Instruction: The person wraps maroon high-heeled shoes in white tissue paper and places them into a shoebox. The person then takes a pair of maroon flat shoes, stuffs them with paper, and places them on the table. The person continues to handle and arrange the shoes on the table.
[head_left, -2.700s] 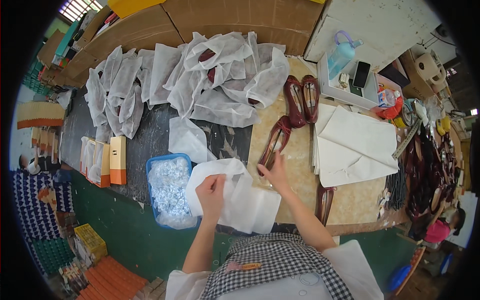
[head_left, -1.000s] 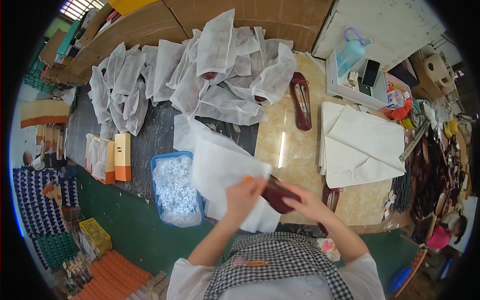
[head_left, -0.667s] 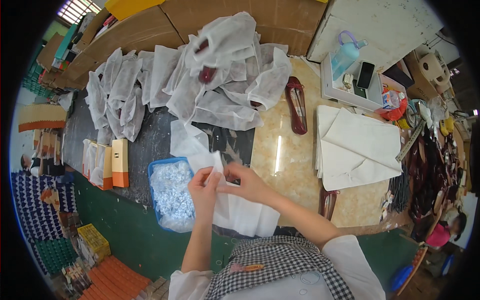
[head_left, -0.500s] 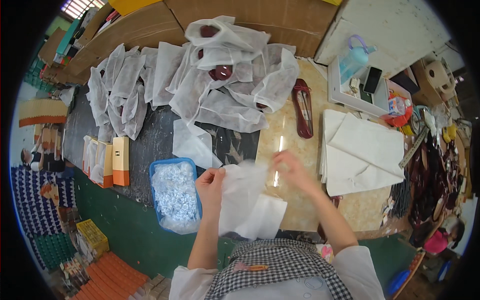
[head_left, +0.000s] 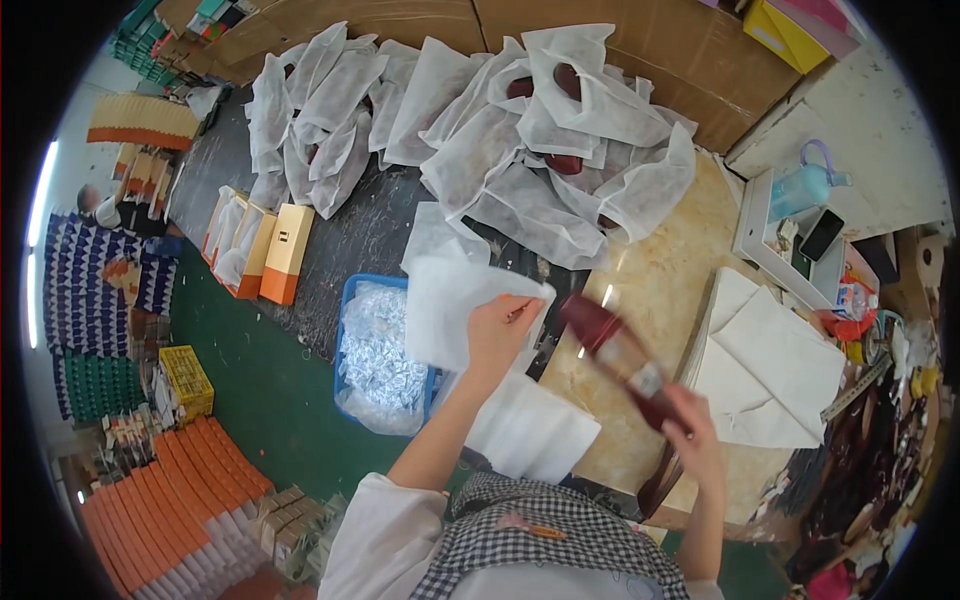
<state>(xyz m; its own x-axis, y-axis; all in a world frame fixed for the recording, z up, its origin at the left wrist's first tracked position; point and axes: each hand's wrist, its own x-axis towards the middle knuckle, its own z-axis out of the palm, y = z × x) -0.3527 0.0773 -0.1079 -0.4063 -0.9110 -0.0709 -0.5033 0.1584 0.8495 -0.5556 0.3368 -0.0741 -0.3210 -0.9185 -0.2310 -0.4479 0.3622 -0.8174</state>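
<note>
My left hand (head_left: 500,335) is closed on the edge of a white cloth bag (head_left: 450,305), which hangs over the near middle of the table. In my right hand (head_left: 697,440) is a dark red flat shoe (head_left: 610,345), gripped by one end, its other end pointing towards the bag opening. The shoe is a little blurred by motion. A second dark red shoe (head_left: 660,485) lies at the table's near edge, beside my right wrist. Below the left hand rests a stack of white bags (head_left: 535,425). Just left of my left forearm stands a blue basket (head_left: 348,290) of small clear packets (head_left: 385,345).
Several white bags with dark red shoes (head_left: 540,200) are heaped along the back. Orange and cream boxes (head_left: 287,255) stand at the left. Right of me lie folded white sheets (head_left: 770,370), with a white tray (head_left: 755,215) holding a bottle (head_left: 800,190) and phone (head_left: 823,235) behind.
My right hand has picked up the shoe that lay on the far part of the table and brought it near. My left hand has raised the bag. The whole view has shifted.
</note>
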